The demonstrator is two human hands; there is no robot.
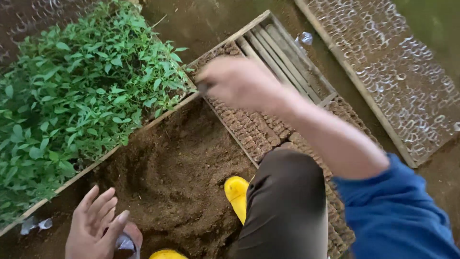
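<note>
Reaching over the wooden tray of soil-filled seedling pots, the right hand pinches something small and unclear; the left hand, fingers apart, rests on a clear plastic sleeve beside loose brown soil.

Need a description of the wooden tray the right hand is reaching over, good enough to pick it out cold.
Start at the bed of green seedlings upper left; the soil heap lies below it. Right of the heap, under the right hand, sits the wooden tray. Unlike the tray of empty clear pots far right, it holds soil-filled brown pots with bare slats at its top.
</note>
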